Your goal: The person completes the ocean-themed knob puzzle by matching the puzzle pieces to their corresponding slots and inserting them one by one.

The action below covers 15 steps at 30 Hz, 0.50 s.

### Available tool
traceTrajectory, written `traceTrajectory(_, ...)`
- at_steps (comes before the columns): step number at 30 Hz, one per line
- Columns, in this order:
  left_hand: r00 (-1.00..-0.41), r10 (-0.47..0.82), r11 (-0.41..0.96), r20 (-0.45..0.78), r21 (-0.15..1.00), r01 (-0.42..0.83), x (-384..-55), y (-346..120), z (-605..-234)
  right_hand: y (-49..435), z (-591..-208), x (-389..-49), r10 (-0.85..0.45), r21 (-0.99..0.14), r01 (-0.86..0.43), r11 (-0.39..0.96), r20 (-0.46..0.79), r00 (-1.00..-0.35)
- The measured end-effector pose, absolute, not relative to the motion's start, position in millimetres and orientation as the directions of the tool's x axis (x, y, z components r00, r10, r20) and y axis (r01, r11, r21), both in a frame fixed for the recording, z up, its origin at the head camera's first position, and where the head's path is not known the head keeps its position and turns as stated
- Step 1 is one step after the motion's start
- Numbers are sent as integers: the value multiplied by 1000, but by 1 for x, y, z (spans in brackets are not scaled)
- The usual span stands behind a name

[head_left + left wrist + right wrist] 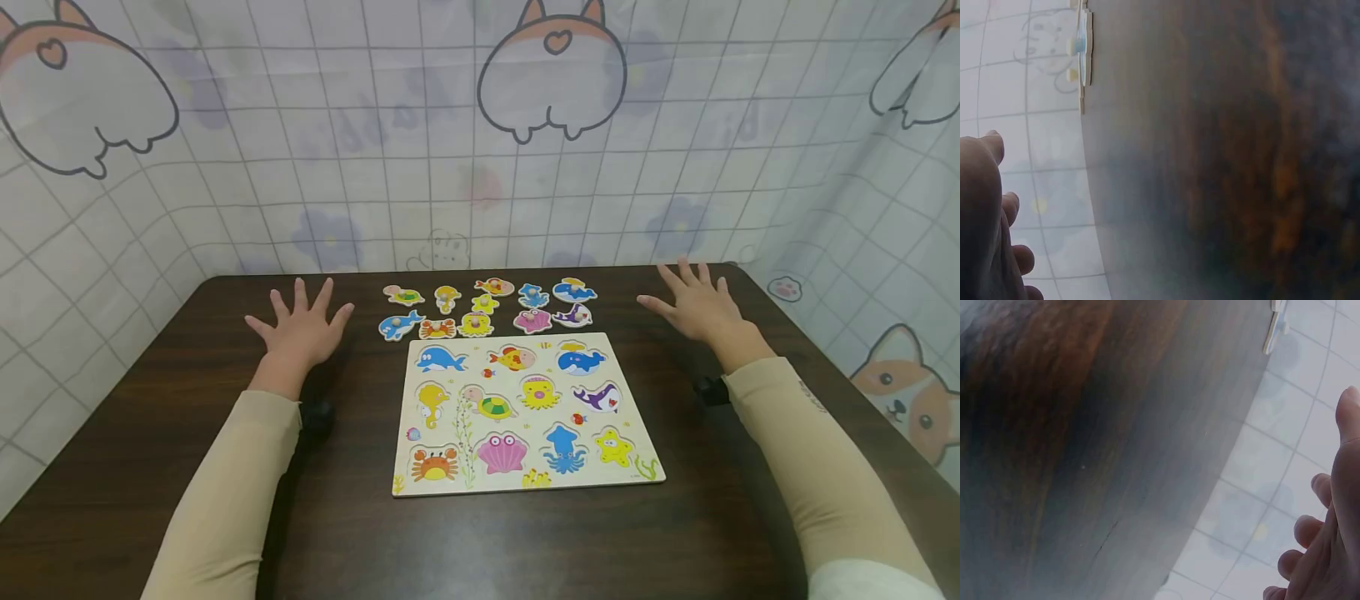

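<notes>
My left hand [302,333] is spread palm down at the left of the table, holding nothing. On the other side my right hand [699,308] has its fingers fanned out too, nearest the whale piece. Between them lies a wooden puzzle board [551,442] with printed sea-animal recesses. Behind it several knobbed pieces sit in two loose rows, among them a turtle piece [405,296], a crab piece [438,328], a pink shell piece [532,321] and a whale piece with a yellow top [574,290]. In the left wrist view, fingers [1013,209] show at the lower left.
The dark wooden table [525,542] carries the board and pieces. A white grid-patterned cloth [405,183] with corgi drawings hangs behind the table's far edge and along both sides. Dark wrist straps [318,418] sit beneath both forearms.
</notes>
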<state>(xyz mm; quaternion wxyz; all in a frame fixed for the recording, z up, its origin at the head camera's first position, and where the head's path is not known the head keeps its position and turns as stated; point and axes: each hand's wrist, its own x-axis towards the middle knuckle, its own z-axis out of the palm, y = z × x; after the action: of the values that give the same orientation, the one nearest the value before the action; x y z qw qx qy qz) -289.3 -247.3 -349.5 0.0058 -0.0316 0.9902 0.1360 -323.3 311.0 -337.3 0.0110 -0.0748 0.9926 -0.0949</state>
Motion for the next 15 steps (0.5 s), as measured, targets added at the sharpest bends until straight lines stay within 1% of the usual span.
traceTrajectory(8,-998,-58,958,-37,279,-66,-288,-247,-350,308,-335,-323,-171,-193,-165,967,-13,-985)
traceTrajectory(15,-998,-47,959,-35,278,-55,-287,-242,-349,303,-340,-321,-183,-230,-179,957,0,-983)
